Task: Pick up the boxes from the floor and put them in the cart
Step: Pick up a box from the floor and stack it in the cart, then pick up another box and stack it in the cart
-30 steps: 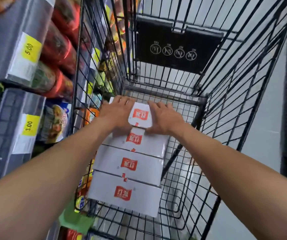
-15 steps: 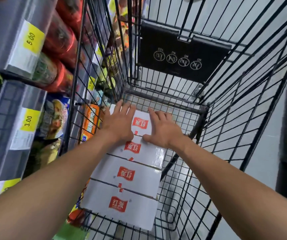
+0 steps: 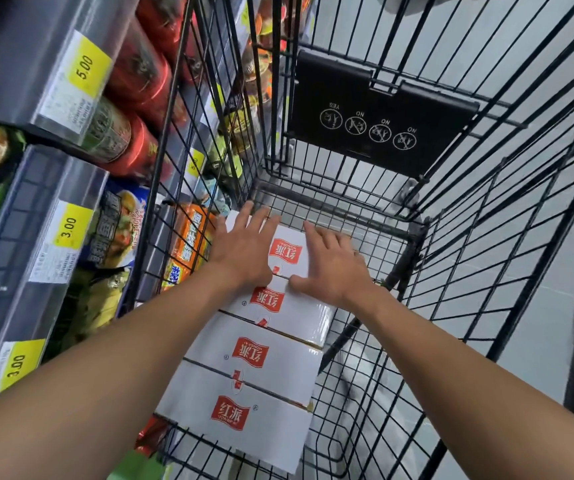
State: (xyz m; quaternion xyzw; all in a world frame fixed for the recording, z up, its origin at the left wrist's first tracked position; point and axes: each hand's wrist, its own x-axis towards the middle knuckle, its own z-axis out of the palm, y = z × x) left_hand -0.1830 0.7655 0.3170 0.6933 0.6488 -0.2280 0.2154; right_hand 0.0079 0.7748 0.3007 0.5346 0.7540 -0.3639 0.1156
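Note:
Several white boxes with red logos lie in a row along the left side of the black wire cart (image 3: 486, 216). The farthest box (image 3: 287, 252) sits near the cart's far end. My left hand (image 3: 244, 247) rests flat on its left part, fingers spread. My right hand (image 3: 334, 265) lies flat on its right edge, thumb at the seam with the second box (image 3: 278, 306). Two more boxes, the third (image 3: 254, 351) and the nearest (image 3: 237, 417), lie toward me. Neither hand grips anything.
Store shelves (image 3: 53, 209) with yellow price tags, red canisters and packaged food run close along the cart's left side. A black child-seat flap (image 3: 379, 126) hangs on the cart's far wall. The cart's right half shows bare wire over grey floor (image 3: 538, 323).
Both hands have loosened from the farthest box and now lie flat with fingers spread. The view has dropped closer into the cart.

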